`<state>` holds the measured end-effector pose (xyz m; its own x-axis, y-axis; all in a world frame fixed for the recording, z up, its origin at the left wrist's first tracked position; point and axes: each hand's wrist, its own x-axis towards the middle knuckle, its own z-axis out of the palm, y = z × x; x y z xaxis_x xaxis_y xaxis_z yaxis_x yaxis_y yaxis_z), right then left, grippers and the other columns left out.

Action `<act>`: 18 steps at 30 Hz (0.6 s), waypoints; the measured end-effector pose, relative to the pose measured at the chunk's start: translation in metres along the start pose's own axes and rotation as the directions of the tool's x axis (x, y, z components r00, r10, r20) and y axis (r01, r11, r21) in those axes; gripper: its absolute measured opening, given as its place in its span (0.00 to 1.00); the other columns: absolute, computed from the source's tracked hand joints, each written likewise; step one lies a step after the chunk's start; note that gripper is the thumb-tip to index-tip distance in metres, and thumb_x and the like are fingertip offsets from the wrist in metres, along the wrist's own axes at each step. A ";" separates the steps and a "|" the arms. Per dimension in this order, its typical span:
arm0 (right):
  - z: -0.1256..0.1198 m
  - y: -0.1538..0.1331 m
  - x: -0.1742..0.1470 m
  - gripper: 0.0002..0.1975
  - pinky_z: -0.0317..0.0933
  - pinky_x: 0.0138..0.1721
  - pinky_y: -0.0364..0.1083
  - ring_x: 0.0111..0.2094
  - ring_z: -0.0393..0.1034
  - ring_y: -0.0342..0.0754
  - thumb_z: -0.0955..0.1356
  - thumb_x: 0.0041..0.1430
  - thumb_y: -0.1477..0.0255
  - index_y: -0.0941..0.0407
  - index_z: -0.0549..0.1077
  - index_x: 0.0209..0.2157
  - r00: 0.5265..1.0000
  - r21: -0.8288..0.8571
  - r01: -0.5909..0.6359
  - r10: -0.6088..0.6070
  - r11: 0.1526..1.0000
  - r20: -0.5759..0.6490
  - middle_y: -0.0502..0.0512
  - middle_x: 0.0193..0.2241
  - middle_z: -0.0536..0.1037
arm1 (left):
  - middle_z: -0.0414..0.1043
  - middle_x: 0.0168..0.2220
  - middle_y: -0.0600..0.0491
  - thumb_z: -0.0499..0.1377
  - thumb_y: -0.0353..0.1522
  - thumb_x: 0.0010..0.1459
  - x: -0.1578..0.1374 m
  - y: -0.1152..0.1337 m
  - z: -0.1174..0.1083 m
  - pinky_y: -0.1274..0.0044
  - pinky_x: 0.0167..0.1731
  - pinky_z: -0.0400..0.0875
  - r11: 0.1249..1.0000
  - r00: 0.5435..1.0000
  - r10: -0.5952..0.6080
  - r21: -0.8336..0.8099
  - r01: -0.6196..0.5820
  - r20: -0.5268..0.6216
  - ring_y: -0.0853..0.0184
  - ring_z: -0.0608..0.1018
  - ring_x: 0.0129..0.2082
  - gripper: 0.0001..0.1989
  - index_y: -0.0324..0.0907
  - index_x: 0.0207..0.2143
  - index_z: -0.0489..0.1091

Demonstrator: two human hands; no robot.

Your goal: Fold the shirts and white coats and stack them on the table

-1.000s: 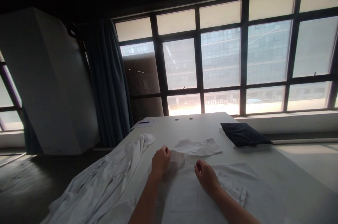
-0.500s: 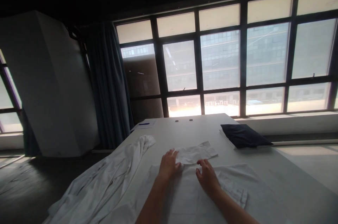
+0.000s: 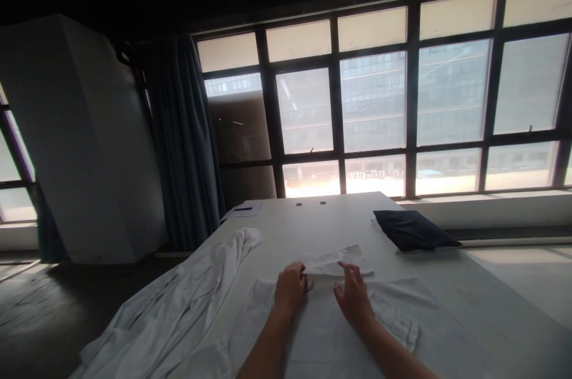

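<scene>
A white shirt (image 3: 326, 331) lies spread on the white table, its collar (image 3: 353, 257) pointing away from me. At the left end of the collar, my left hand (image 3: 290, 286) has its fingers curled over the cloth and closed on it. My right hand (image 3: 354, 292) rests at the collar's right part, thumb and fingers apart, fingertips touching the fabric. A folded sleeve with its cuff (image 3: 409, 331) shows beside my right wrist. Part of the shirt is hidden under my forearms.
Rumpled white cloth (image 3: 187, 301) drapes along the left table edge. A dark folded garment (image 3: 413, 230) lies at the right on something white. A blue pen (image 3: 243, 208) rests on paper at the far left corner. The table (image 3: 339, 221) has two round holes near the windows.
My left hand has moved slightly right and curled over the collar. My right hand's fingers have reached farther onto it. The collar has shifted and folded toward me.
</scene>
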<state>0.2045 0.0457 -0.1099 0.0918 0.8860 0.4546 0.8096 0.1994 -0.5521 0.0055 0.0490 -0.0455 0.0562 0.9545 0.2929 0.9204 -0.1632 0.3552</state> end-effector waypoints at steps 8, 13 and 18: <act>-0.020 0.006 0.011 0.27 0.53 0.57 0.61 0.62 0.56 0.65 0.66 0.58 0.73 0.46 0.67 0.60 0.990 -0.190 -0.116 0.098 0.975 -0.099 0.60 0.66 0.57 | 0.76 0.41 0.51 0.51 0.31 0.65 0.010 0.026 -0.054 0.76 0.42 0.66 0.973 0.984 0.113 -0.186 -0.137 -0.134 0.63 0.77 0.41 0.08 0.45 0.40 0.70; -0.050 0.018 0.034 0.14 0.56 0.56 0.60 0.56 0.64 0.62 0.62 0.60 0.72 0.53 0.77 0.43 0.985 0.114 -0.129 0.140 0.985 -0.096 0.63 0.55 0.72 | 0.77 0.38 0.53 0.52 0.36 0.66 0.005 0.033 -0.086 0.78 0.37 0.67 0.939 0.972 0.211 -0.253 -0.232 -0.107 0.65 0.77 0.37 0.09 0.45 0.39 0.71; -0.098 0.021 0.069 0.14 0.66 0.45 0.47 0.42 0.74 0.52 0.62 0.58 0.71 0.56 0.76 0.42 0.999 0.309 0.008 0.004 0.951 -0.040 0.58 0.38 0.80 | 0.76 0.32 0.52 0.55 0.43 0.65 -0.003 0.027 -0.115 0.77 0.33 0.64 0.951 0.977 0.204 -0.225 -0.212 -0.059 0.64 0.74 0.32 0.15 0.43 0.34 0.73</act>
<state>0.2841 0.0701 -0.0217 0.1184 0.8692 0.4800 0.5915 0.3265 -0.7372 -0.0148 0.0133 0.0658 0.2200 0.8845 0.4114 0.7766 -0.4140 0.4749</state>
